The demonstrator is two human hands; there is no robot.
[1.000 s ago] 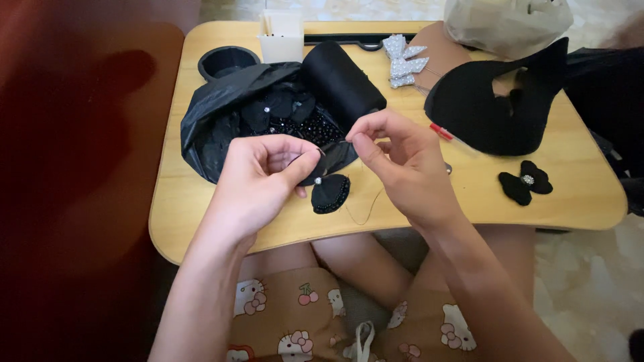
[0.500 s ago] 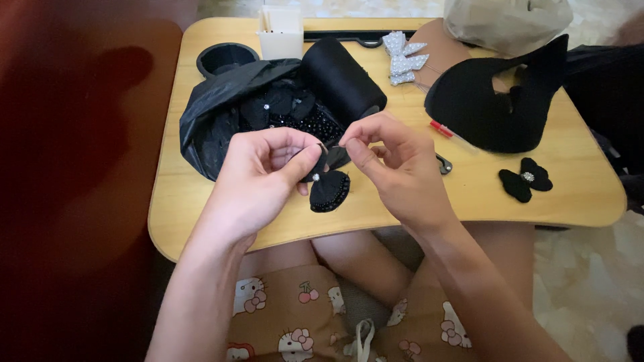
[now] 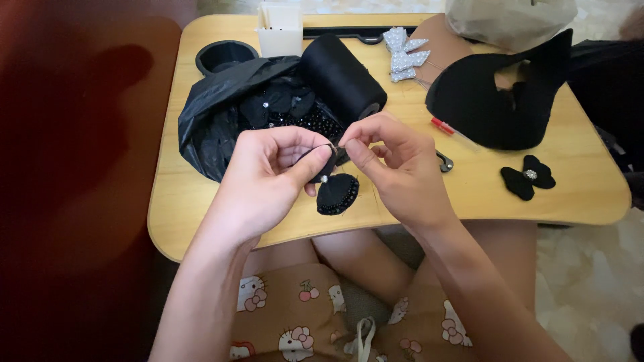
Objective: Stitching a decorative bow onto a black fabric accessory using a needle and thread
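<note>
- Black beaded fabric piece (image 3: 337, 193) hangs just above the wooden lap table (image 3: 201, 201), directly below both hands, long axis roughly vertical.
- Left hand (image 3: 268, 177) closed, thumb and fingers pinching the piece's upper edge.
- Right hand (image 3: 396, 167) closed in a fingertip pinch at the same spot, touching the left; whether it holds a needle, cannot tell.
- Black plastic bag (image 3: 221, 114) behind left hand; white box (image 3: 280, 30) at far edge, markings unreadable.

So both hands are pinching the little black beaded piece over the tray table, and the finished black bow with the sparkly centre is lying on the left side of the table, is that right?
Not quite. The black bow with the sparkly centre lies on the right side of the wooden tray table, not the left, as the head view shows. The rest holds: the left hand and right hand both pinch the black beaded piece over the table.
</note>
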